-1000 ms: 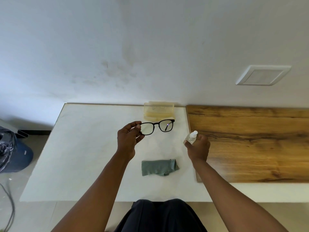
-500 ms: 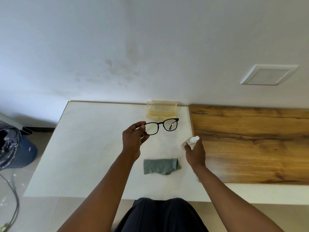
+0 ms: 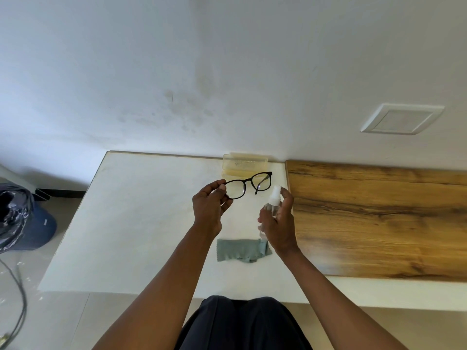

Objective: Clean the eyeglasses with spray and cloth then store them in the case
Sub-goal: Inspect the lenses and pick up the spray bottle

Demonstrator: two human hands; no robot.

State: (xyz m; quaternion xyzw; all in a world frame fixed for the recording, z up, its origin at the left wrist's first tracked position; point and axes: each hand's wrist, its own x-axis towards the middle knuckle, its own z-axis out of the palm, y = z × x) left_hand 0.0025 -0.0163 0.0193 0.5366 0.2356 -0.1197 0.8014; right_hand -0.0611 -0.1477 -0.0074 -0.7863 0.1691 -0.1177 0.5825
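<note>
Black-framed eyeglasses (image 3: 249,184) hang in the air above the white table, pinched at their left end by my left hand (image 3: 209,208). My right hand (image 3: 279,223) grips a small clear spray bottle (image 3: 271,203) with a white nozzle, held upright just right of the glasses, index finger on top of the nozzle. A grey-green cloth (image 3: 241,250) lies crumpled on the table below both hands. The translucent yellowish case (image 3: 243,164) stands open against the wall, behind the glasses.
The white table (image 3: 141,223) meets a wooden board (image 3: 379,218) on its right side. On the floor at the left sit a dark bag and a blue object (image 3: 38,228), with a cable (image 3: 17,299) nearer me. My dark-clothed lap is at the bottom edge.
My right hand has lifted the spray bottle off the table and brought it up beside the glasses. My left hand has kept the glasses raised, tilting them slightly toward the bottle.
</note>
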